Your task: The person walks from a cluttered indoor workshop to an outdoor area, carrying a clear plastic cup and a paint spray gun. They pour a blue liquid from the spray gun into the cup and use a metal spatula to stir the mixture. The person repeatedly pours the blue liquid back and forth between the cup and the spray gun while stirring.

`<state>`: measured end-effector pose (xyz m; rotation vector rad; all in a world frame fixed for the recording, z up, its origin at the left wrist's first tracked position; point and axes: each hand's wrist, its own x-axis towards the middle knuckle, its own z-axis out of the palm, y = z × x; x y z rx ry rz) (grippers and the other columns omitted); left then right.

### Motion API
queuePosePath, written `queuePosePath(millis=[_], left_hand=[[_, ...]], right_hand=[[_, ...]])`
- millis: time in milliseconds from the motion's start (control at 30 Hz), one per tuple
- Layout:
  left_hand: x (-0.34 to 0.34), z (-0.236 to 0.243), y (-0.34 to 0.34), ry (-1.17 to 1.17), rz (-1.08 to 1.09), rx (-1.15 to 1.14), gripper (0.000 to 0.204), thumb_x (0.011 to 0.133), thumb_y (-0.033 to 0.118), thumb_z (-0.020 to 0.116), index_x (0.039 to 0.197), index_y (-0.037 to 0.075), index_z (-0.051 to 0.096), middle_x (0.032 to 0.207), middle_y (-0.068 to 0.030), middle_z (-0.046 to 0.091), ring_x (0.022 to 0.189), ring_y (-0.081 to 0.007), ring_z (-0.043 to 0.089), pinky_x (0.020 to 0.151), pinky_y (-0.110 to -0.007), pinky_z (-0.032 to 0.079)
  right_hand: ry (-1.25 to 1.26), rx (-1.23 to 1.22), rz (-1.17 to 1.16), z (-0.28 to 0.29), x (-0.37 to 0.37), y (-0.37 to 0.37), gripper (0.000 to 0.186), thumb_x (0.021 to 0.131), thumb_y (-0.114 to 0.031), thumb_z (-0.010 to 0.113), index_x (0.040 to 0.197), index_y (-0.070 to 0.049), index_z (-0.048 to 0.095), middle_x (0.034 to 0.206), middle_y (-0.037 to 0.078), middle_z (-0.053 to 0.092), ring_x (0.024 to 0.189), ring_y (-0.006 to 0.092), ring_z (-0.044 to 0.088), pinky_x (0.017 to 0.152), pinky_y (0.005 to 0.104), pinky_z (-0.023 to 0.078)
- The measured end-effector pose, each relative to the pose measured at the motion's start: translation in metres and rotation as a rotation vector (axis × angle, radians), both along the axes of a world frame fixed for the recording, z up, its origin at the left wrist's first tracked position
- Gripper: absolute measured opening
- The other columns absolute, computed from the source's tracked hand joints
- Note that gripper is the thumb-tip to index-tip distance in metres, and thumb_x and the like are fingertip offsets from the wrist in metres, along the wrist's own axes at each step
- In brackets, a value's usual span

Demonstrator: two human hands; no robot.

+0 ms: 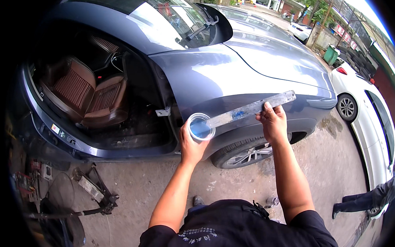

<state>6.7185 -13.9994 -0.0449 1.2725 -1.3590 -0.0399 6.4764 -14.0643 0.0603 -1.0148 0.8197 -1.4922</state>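
My left hand [191,145] is closed round a small round tin [194,118] with a pale rim and blue paint [199,128] inside. Between the thumb and fingers of my right hand [273,121] is a long flat metal paint stirring strip [255,107], worn and smeared with blue. Its left end dips into the tin, and its other end sticks out past my right hand. Both hands are in front of the blue-grey car's front fender [204,82], above the front wheel [246,153].
The car's front doorway is open, showing brown seats [76,88]. A floor jack [95,188] stands at lower left. On the right are a white car [371,117], a person's dark-trousered legs [361,200], stacked tyres [356,59] and a green bin [331,55].
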Motion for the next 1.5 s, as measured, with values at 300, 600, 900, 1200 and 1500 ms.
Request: queuePosePath(millis=[300,600,900,1200,1500], left_hand=[[0.003,0.006,-0.005,0.108,-0.016,0.035,0.083,0.066,0.017,0.086,0.133,0.002,0.041,0.121,-0.0178,0.055,0.113,-0.0348,0.053,0.098,-0.043,0.043],[-0.006,0.002,-0.001,0.213,-0.158,0.139,0.073,0.070,0.015,0.083,0.129,0.002,0.042,0.122,-0.0162,0.057,0.112,-0.0276,0.058,0.095,-0.038,0.046],[-0.077,-0.031,0.010,0.182,-0.818,0.300,0.081,0.064,0.010,0.086,0.129,0.002,0.039,0.120,-0.0180,0.057,0.110,-0.0281,0.058,0.095,-0.040,0.046],[-0.204,-0.025,0.048,0.034,-1.409,0.741,0.068,0.066,0.018,0.083,0.124,0.003,0.051,0.112,-0.0111,0.062,0.104,-0.0231,0.061,0.092,-0.037,0.047],[-0.381,-0.062,0.101,-0.056,-1.556,1.013,0.065,0.066,0.016,0.085,0.122,0.003,0.055,0.111,-0.0090,0.064,0.102,-0.0194,0.062,0.091,-0.034,0.048]], right_hand=[[-0.087,0.037,0.008,-0.002,0.000,-0.010,0.012,0.095,-0.016,0.059,0.099,-0.006,0.053,0.085,0.003,0.060,0.072,0.0144,0.061,0.064,0.0264,0.054],[0.026,-0.069,0.008,0.007,-0.004,0.003,0.016,0.094,-0.017,0.062,0.101,-0.004,0.056,0.086,0.003,0.061,0.072,0.0129,0.059,0.066,0.0284,0.052],[0.831,-0.312,-0.023,0.033,-0.036,0.075,0.024,0.088,-0.011,0.068,0.107,-0.001,0.059,0.080,0.008,0.067,0.071,0.0164,0.065,0.065,0.0288,0.051],[0.910,-0.199,-0.140,0.027,-0.144,0.139,0.027,0.082,-0.016,0.075,0.100,-0.004,0.059,0.082,0.012,0.067,0.076,0.0230,0.068,0.065,0.0330,0.051],[0.402,0.191,-0.456,-0.100,-0.373,0.259,0.029,0.099,-0.027,0.054,0.107,0.000,0.063,0.085,0.003,0.065,0.076,0.0117,0.062,0.071,0.0282,0.052]])
